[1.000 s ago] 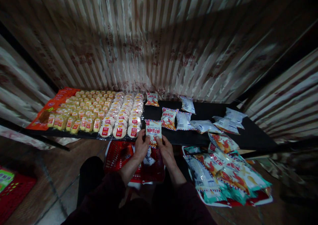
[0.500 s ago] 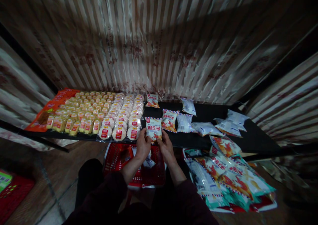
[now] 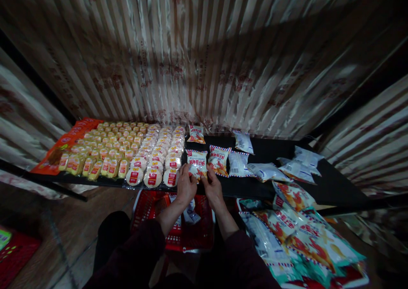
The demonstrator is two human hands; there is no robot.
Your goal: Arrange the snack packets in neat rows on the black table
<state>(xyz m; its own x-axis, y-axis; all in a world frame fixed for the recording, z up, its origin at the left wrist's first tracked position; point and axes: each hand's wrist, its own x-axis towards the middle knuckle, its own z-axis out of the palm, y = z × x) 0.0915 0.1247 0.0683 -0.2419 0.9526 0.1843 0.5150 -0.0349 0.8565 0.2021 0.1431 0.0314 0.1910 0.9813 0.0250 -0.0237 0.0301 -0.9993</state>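
Between my two hands is a small white-and-red snack bag [image 3: 197, 162], lying at the front of the black shelf [image 3: 237, 189]. My left hand [image 3: 185, 185] grips its left lower edge, and my right hand [image 3: 213, 188] grips the right lower corner. Just right of it lies another snack bag [image 3: 219, 159], printed side up. To the left, rows of round wrapped rice crackers [image 3: 153, 177] reach close to my left hand. A single snack bag [image 3: 196, 134] sits farther back, behind the one I hold.
Small yellow wrapped cakes [image 3: 105, 146] and an orange package [image 3: 60, 148] fill the shelf's left end. Several bags [image 3: 239, 164] lie silvery side up rightward. Below stand a red basket [image 3: 197, 238] and a heaped pile of snack bags [image 3: 306, 238]. A striped curtain [image 3: 191, 59] hangs behind.
The bag in my hands has gone from raised and facing me to lying flatter on the shelf. My view has shifted slightly, and the other goods keep their places.
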